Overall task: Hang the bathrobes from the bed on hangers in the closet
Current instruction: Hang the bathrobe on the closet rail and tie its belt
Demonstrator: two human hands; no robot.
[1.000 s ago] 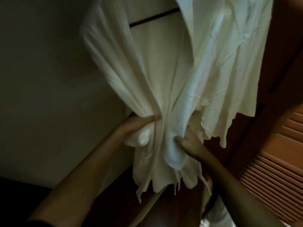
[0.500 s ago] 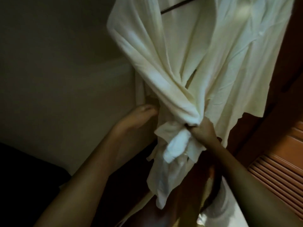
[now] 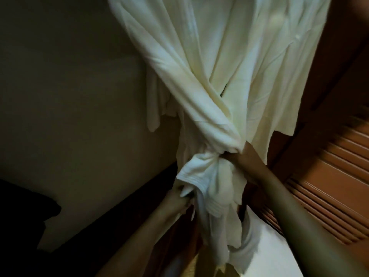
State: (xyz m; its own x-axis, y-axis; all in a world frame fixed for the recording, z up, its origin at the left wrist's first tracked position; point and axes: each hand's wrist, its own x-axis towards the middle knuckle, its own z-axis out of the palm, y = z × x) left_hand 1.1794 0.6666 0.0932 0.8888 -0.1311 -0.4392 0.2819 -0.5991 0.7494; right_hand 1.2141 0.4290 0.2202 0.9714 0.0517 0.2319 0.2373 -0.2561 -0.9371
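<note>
A cream white bathrobe (image 3: 235, 62) hangs from above in the closet; its hanger is out of sight beyond the top edge. The robe's left sleeve crosses down to the right and bunches at waist height. My right hand (image 3: 242, 158) grips that gathered bunch of sleeve and front cloth. Lower down, my left hand (image 3: 178, 198) pinches a white folded edge of the robe's cloth that droops from the bunch. Below the hands the robe's hem hangs loose and ragged.
A pale closet wall (image 3: 69, 96) fills the left, with a dark shape (image 3: 24, 212) at lower left. A wooden louvred door (image 3: 327, 188) stands at the right. A dark wooden edge (image 3: 119, 206) runs diagonally under the wall. More white cloth (image 3: 265, 254) lies at the bottom.
My left hand dropped from the robe's side at waist height and took hold of the drooping cloth edge. My right hand kept its grip on the bunch. The view shifted left.
</note>
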